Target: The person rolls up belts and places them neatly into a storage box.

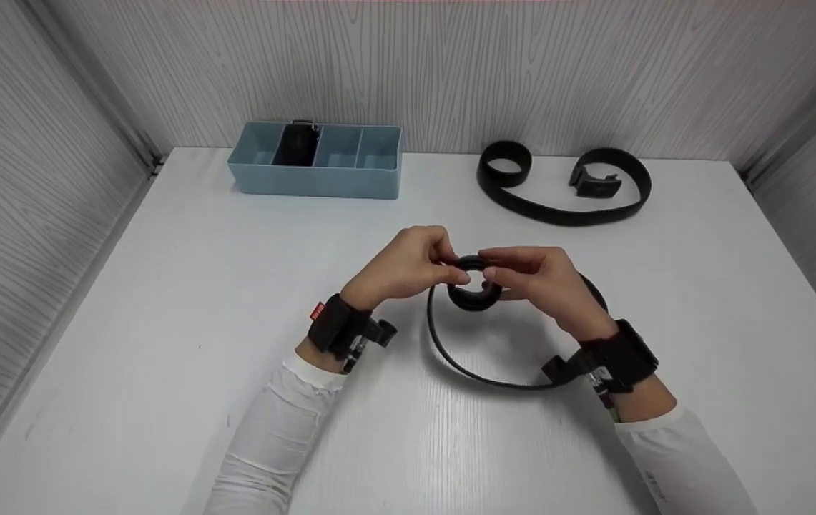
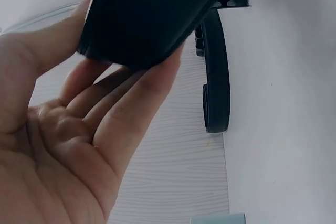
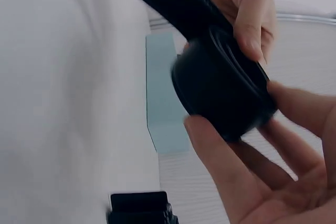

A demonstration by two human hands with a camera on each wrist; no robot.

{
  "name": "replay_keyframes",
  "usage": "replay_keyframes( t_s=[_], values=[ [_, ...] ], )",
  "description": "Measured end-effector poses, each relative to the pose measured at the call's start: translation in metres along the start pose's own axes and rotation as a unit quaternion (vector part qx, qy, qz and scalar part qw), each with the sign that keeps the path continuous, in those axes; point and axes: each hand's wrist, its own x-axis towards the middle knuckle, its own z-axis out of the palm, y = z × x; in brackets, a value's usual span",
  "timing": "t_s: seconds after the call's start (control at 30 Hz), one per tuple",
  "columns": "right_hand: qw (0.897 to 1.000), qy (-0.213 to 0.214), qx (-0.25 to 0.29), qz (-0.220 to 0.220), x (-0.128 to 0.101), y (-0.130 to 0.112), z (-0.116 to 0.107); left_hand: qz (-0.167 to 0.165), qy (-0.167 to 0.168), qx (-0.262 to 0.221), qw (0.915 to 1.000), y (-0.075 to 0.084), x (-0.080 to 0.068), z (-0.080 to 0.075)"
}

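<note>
A black belt is partly rolled into a tight coil (image 1: pixel 473 287) above the middle of the white table (image 1: pixel 164 300). My left hand (image 1: pixel 443 261) pinches the coil from the left and my right hand (image 1: pixel 497 275) grips it from the right. The belt's loose tail (image 1: pixel 465 372) curves over the table toward me and ends by the right wrist. In the left wrist view the coil (image 2: pixel 147 14) rests on curled fingers (image 2: pixel 142 103). In the right wrist view the coil (image 3: pixel 220 87) sits between the fingers (image 3: pixel 226 171) of both hands.
A second black belt (image 1: pixel 565 204), one end curled, lies at the back right near the wall. At the back left stands a blue divided box (image 1: pixel 322 179) with a rolled black belt (image 1: pixel 295 145) in one compartment. Grey panels close off three sides.
</note>
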Motion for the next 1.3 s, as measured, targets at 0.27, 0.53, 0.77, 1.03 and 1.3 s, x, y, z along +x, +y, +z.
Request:
replay_keyframes(
  t_s=[0.27, 0.53, 0.77, 1.03, 1.3],
  values=[
    [0.999, -0.008, -0.033, -0.003, 0.0004, 0.0005, 0.0016, -0.004, -0.007, 0.011, 0.9999, -0.0015, 0.0009, 0.0011],
    [0.994, 0.075, 0.075, -0.018, 0.0007, 0.0009, 0.0063, -0.001, 0.062, -0.036, 0.9974, -0.002, 0.0018, 0.0017],
    [0.998, 0.041, 0.043, -0.016, 0.0014, 0.0016, 0.0012, 0.006, 0.043, -0.034, 0.9985, 0.0005, 0.0003, 0.0004],
    [0.998, -0.034, -0.059, -0.011, 0.0014, 0.0014, -0.0011, -0.004, -0.017, 0.016, 0.9997, 0.0023, -0.0009, -0.0006],
    [0.998, 0.055, 0.019, -0.013, 0.0003, 0.0014, 0.0065, -0.013, 0.048, -0.026, 0.9984, 0.0013, 0.0007, 0.0024]
  ],
)
